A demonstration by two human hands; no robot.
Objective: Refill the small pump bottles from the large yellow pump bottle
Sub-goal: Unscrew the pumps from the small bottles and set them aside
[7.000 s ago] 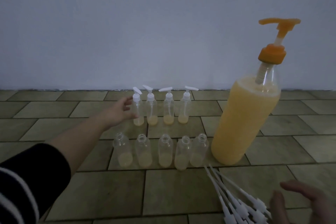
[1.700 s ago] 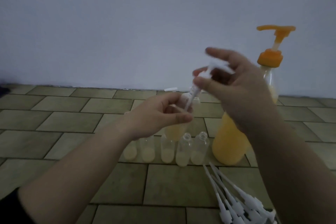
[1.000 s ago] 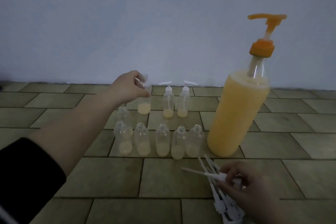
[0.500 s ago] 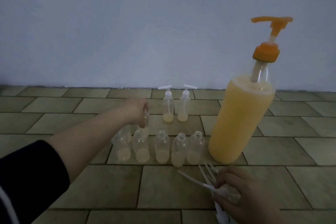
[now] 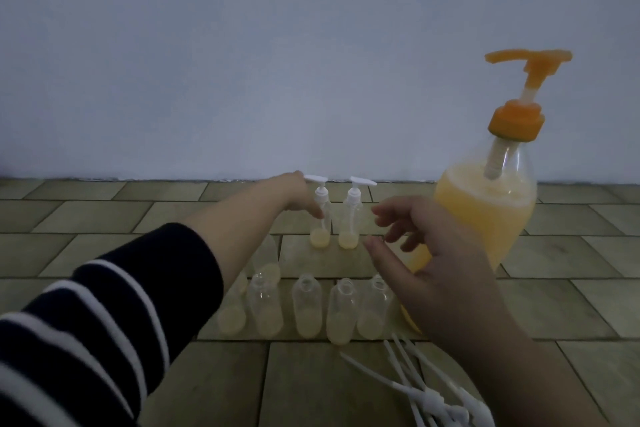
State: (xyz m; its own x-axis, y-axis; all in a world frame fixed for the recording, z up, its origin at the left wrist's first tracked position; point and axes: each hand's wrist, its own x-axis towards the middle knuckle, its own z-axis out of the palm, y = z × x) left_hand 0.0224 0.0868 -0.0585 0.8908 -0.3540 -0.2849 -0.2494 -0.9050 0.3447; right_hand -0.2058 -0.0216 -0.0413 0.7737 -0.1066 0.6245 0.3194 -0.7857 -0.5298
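The large yellow pump bottle [image 5: 485, 218] with an orange pump stands at the right. Two small bottles still carry white pumps, the left capped bottle [image 5: 320, 218] and the right capped bottle [image 5: 349, 218]. My left hand [image 5: 298, 196] reaches the left one, fingertips at its neck; whether they grip it is hidden. Several open small bottles [image 5: 306, 305], each with a little yellow liquid, stand in a nearer row, and one more open bottle [image 5: 266, 258] is partly behind my left arm. My right hand [image 5: 433, 253] hovers with spread fingers in front of the large bottle and holds nothing.
A pile of loose white pump heads [image 5: 433, 399] with long tubes lies on the tiled floor [image 5: 104, 253] at the bottom right. A plain wall [image 5: 242, 62] closes off the back, just behind the capped bottles.
My left hand let go of the open bottle it set down and moved right to the left capped bottle. My right hand left the pump pile and rose, empty, in front of the large bottle.
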